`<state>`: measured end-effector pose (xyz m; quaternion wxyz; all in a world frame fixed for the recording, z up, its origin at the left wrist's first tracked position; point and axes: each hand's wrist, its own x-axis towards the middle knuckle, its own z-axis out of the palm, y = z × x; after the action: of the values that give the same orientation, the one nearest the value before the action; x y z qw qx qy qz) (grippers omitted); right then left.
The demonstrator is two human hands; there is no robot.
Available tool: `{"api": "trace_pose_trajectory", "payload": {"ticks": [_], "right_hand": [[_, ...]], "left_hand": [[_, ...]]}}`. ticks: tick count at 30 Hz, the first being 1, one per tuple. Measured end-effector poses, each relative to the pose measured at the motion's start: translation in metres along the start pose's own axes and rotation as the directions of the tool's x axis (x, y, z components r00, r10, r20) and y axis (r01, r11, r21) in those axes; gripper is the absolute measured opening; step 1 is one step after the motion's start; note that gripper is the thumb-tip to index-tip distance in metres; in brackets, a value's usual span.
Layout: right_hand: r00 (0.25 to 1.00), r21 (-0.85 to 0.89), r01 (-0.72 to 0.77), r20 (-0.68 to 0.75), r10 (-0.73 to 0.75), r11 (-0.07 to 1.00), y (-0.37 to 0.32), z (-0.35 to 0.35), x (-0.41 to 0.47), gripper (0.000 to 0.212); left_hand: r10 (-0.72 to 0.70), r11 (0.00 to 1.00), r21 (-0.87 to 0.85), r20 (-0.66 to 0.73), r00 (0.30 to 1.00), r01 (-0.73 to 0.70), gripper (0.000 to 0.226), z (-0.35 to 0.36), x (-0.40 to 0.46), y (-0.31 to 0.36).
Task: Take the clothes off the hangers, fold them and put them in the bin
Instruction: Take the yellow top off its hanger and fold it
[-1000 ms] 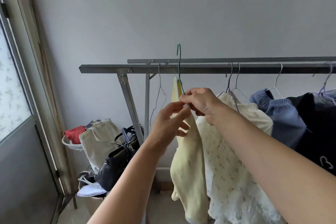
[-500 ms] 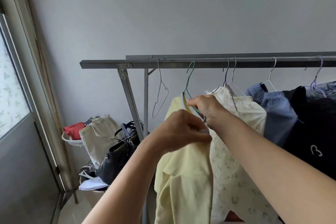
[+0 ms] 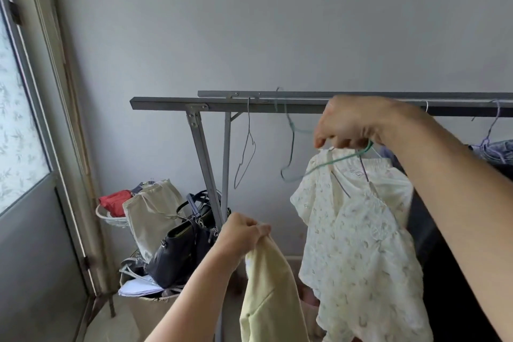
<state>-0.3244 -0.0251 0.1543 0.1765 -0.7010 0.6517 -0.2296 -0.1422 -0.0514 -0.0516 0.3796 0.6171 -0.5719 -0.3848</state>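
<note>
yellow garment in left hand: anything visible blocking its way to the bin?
Cannot tell: no bin is identifiable in view. The left hand grips the yellow garment, already free of the green hanger, which the right hand holds.

Two bare forearms show, no sleeve on either as far as the frame reaches; the left hand (image 3: 241, 236) and the right hand (image 3: 352, 122) wear no glove, ring or watch; both wrists are uncovered.
</note>
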Motion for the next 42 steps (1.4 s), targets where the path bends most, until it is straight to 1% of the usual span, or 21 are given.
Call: {"api": "trace_pose_trajectory", "payload": {"ticks": [2, 4, 7, 9, 12, 15, 18, 20, 21, 22, 23, 24, 25, 26, 28, 30, 33, 37, 39, 40, 42], "right_hand": [[0.995, 0.085, -0.006, -0.099, 0.014, 0.996, -0.001, 0.004, 0.014, 0.014], [0.989, 0.145, -0.018, -0.142, 0.039, 0.989, -0.001, 0.017, 0.031, 0.021], [0.977, 0.227, -0.016, -0.205, 0.064, 0.974, 0.003, 0.039, 0.059, 0.027], [0.965, 0.242, -0.025, -0.246, 0.086, 0.97, 0.007, 0.052, 0.077, 0.025], [0.958, 0.205, -0.056, -0.266, 0.111, 0.977, 0.015, 0.07, 0.096, 0.01], [0.966, 0.164, -0.091, -0.226, 0.127, 0.982, 0.022, 0.085, 0.099, 0.007], [0.969, 0.001, -0.102, -0.228, 0.1, 0.995, 0.024, 0.089, 0.089, 0.004], [0.966, -0.272, -0.115, -0.255, 0.043, 0.956, 0.021, 0.089, 0.074, 0.012], [0.945, -0.411, -0.086, -0.323, -0.057, 0.907, 0.019, 0.09, 0.065, 0.02], [0.893, -0.493, -0.005, -0.394, -0.218, 0.87, 0.017, 0.094, 0.056, 0.022], [0.804, -0.506, 0.125, -0.453, -0.386, 0.853, 0.016, 0.101, 0.046, 0.02], [0.725, -0.457, 0.268, -0.485, -0.49, 0.848, 0.015, 0.109, 0.035, 0.016], [0.704, -0.367, 0.378, -0.482, -0.521, 0.85, 0.013, 0.116, 0.026, 0.015], [0.735, -0.267, 0.437, -0.444, -0.513, 0.859, 0.011, 0.123, 0.018, 0.016], [0.848, -0.097, 0.44, -0.284, -0.448, 0.893, 0.012, 0.134, 0.01, 0.016], [0.899, 0.062, 0.42, -0.16, -0.407, 0.905, 0.012, 0.137, 0.005, 0.014], [0.913, 0.226, 0.406, -0.069, -0.401, 0.886, 0.014, 0.14, 0.004, 0.013], [0.926, 0.24, 0.373, -0.044, -0.374, 0.896, 0.017, 0.15, 0.002, 0.02], [0.927, 0.201, 0.374, -0.061, -0.37, 0.905, 0.02, 0.155, -0.001, 0.024], [0.921, 0.179, 0.389, -0.075, -0.382, 0.904, 0.02, 0.155, -0.003, 0.025], [0.903, 0.142, 0.43, -0.086, -0.422, 0.892, 0.02, 0.153, -0.009, 0.029]], "left_hand": [[-0.016, 0.992, -0.125, 0.008, 1.0, 0.017, 0.022, 0.0, 0.0, -0.009], [0.013, 0.967, -0.256, 0.023, 1.0, -0.007, 0.024, 0.0, -0.002, -0.01], [0.069, 0.93, -0.365, 0.031, 0.997, -0.053, 0.019, -0.002, -0.007, -0.002], [0.102, 0.908, -0.41, 0.027, 0.994, -0.082, 0.021, -0.007, -0.01, 0.004], [0.142, 0.882, -0.454, 0.007, 0.99, -0.124, 0.026, -0.016, -0.014, 0.009], [0.181, 0.851, -0.499, -0.017, 0.983, -0.166, 0.036, -0.024, -0.016, 0.014], [0.186, 0.823, -0.543, -0.017, 0.982, -0.165, 0.022, -0.032, -0.018, 0.02], [0.194, 0.816, -0.556, 0.004, 0.981, -0.159, 0.016, -0.038, -0.02, 0.022], [0.201, 0.811, -0.562, 0.01, 0.979, -0.161, 0.016, -0.04, -0.021, 0.023], [0.203, 0.807, -0.568, 0.011, 0.979, -0.161, 0.017, -0.042, -0.022, 0.024], [0.205, 0.805, -0.57, 0.008, 0.979, -0.163, 0.017, -0.043, -0.022, 0.024], [0.204, 0.806, -0.569, 0.004, 0.979, -0.166, 0.018, -0.044, -0.022, 0.024], [0.206, 0.808, -0.564, -0.003, 0.979, -0.172, 0.018, -0.045, -0.022, 0.024], [0.209, 0.809, -0.561, -0.007, 0.978, -0.177, 0.019, -0.046, -0.023, 0.025], [0.216, 0.802, -0.569, -0.009, 0.976, -0.183, 0.021, -0.047, -0.025, 0.025], [0.227, 0.793, -0.578, -0.011, 0.974, -0.192, 0.022, -0.049, -0.027, 0.025], [0.239, 0.775, -0.601, -0.007, 0.971, -0.195, 0.023, -0.052, -0.029, 0.024], [0.269, 0.73, -0.654, 0.009, 0.963, -0.198, 0.026, -0.051, -0.035, 0.021], [0.291, 0.745, -0.617, -0.042, 0.956, -0.254, 0.026, -0.046, -0.036, 0.013], [0.302, 0.797, -0.515, -0.112, 0.947, -0.316, 0.027, -0.045, -0.036, 0.005], [0.334, 0.929, -0.088, -0.225, 0.915, -0.36, 0.026, -0.043, -0.031, -0.019]]}}
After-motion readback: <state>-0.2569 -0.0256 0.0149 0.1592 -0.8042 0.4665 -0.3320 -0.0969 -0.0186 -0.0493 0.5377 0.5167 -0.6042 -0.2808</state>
